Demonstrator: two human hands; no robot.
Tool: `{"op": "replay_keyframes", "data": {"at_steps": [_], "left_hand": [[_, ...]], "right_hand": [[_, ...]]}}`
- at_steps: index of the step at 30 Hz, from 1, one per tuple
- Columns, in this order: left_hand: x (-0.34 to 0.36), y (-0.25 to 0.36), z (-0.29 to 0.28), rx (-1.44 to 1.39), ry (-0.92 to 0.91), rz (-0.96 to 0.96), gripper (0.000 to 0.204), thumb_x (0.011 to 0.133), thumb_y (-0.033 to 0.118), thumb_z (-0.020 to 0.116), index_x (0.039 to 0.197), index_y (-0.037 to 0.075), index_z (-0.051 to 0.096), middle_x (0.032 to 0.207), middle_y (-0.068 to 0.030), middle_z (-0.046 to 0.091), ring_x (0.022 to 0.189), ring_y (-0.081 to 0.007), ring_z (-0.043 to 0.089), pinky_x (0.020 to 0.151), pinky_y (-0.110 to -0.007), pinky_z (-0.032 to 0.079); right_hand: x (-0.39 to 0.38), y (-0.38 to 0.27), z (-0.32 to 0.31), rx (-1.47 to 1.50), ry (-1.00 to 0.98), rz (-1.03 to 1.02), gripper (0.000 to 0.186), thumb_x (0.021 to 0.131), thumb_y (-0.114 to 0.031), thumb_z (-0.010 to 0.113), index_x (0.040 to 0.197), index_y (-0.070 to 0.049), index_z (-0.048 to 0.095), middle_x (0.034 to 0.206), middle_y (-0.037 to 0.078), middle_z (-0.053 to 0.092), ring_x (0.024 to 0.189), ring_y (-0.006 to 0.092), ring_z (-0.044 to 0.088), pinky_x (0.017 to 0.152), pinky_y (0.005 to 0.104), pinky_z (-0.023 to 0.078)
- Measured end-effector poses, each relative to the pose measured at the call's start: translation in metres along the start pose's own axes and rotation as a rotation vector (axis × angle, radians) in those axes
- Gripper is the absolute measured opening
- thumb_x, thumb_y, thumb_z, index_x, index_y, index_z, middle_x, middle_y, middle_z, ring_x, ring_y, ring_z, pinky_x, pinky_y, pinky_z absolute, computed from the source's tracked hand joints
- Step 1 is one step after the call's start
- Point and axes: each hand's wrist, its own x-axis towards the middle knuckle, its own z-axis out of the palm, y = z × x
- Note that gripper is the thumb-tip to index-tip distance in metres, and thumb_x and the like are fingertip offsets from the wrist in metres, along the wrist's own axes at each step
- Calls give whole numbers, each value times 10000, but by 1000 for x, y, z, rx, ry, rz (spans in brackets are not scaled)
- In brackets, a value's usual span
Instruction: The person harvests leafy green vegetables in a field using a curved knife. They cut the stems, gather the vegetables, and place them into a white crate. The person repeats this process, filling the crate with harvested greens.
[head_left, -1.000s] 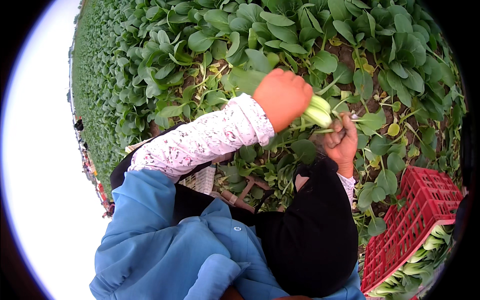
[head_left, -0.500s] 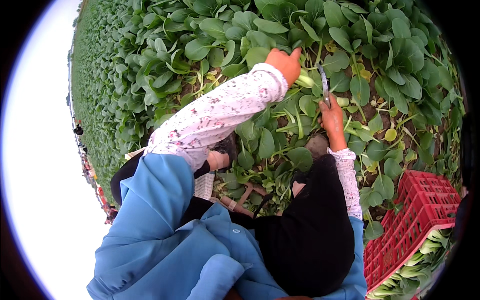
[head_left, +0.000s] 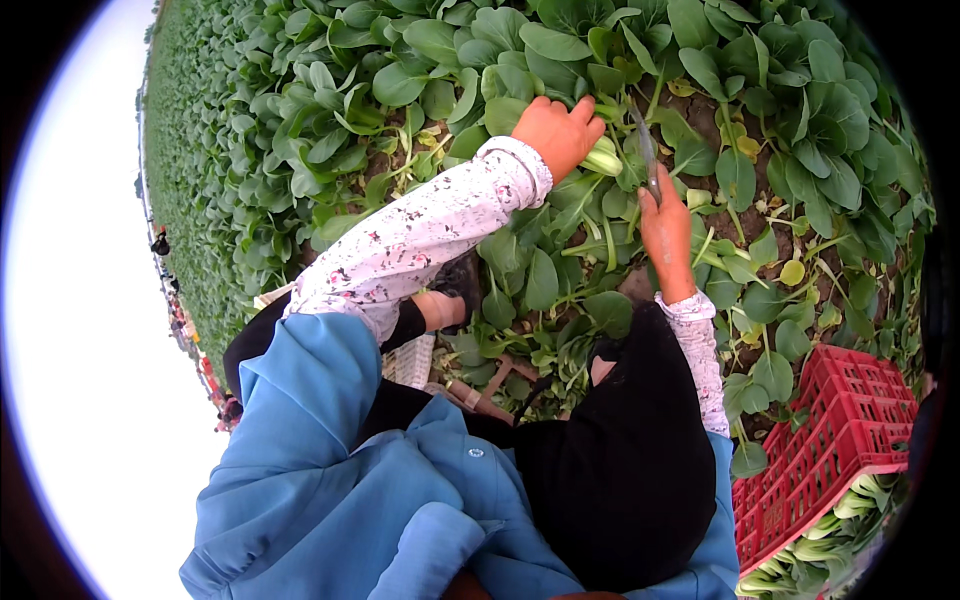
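Left hand: the left hand (head_left: 560, 132) is reached out toward the far side, knuckles up, fingers curled over a leafy head (head_left: 603, 157); I'd call it mostly closed, though the underside of the grip is hidden from me.
Leafy head: under the left hand, its pale, thick stem end poking out on the right, toward the blade.
Right hand: the right hand (head_left: 665, 225) is closed around a knife (head_left: 643, 130), just right of and a bit nearer than the left one.
Knife: slim and greyish, slightly curved, pointing away to the far side; a gap shows between it and the pale stem end.
Standing greens: broad-leaved plants (head_left: 560, 40) grow thick along the far side and away to the left.
Ground: loose leaves (head_left: 540, 280) lie before the knees, with a yellow leaf (head_left: 791, 273) off to the right.
Crate: a red slatted crate (head_left: 825, 430) sits near right, tilted, pale-stemmed heads (head_left: 835, 530) showing at its near side.
Basket: a white woven basket (head_left: 408, 362) peeks out by the left leg.
Sleeves: floral cuffs under blue cloth (head_left: 300, 450).
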Motion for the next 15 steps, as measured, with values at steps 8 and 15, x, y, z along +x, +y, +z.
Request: {"op": "replay_keyframes", "data": {"at_steps": [8,15], "left_hand": [[-6,7,-23,25,23,101,157,726,140,598,874,88,599,1285,-119,529,708,-191,607,664,-330,459],[31,28,-51,152,191,230,184,723,211,588,806,62,656,1037,-133,642,1111,-261,503,927,-341,380]], "right_hand": [[30,5,9,68,-139,105,436,835,-96,580,1265,-57,520,997,232,638,911,385,621,785,389,482],[31,38,23,166,-224,43,369,881,-77,531,1249,-45,535,785,81,627,588,159,554,516,299,421]]}}
